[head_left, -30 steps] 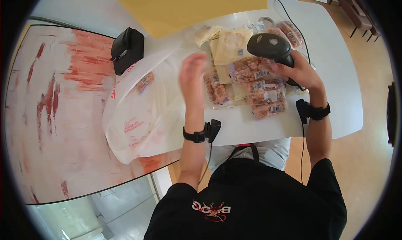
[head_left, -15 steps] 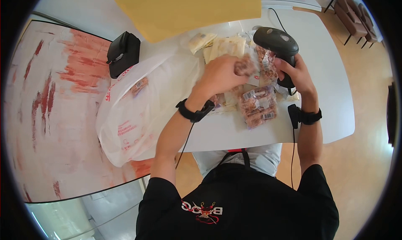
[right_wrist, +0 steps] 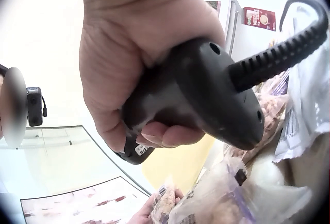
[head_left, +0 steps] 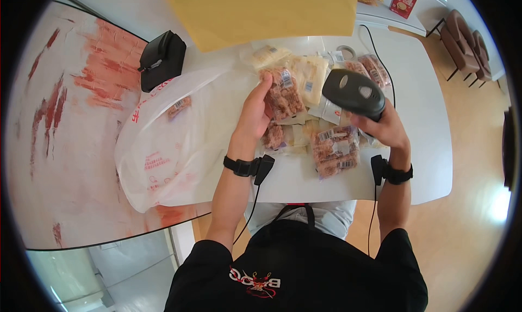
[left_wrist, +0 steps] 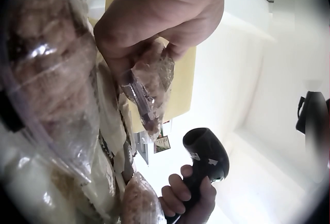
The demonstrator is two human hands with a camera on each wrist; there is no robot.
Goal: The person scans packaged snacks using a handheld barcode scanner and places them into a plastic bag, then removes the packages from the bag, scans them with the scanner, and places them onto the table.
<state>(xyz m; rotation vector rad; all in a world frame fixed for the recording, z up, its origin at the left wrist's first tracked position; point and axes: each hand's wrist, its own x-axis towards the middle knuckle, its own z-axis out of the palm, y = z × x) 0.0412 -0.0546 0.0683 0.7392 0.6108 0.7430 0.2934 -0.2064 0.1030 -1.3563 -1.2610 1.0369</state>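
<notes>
Clear-wrapped snack packet (head_left: 283, 94) pinched in left hand (head_left: 253, 116); right hand (head_left: 383, 128) grips black scanner (head_left: 353, 93).

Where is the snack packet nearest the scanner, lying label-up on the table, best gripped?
Probably by its near short edge, coming from the person's side: the packet lies flat, barcode up, its near end free on the bare table, while other packets crowd its far end under the scanner.
</notes>
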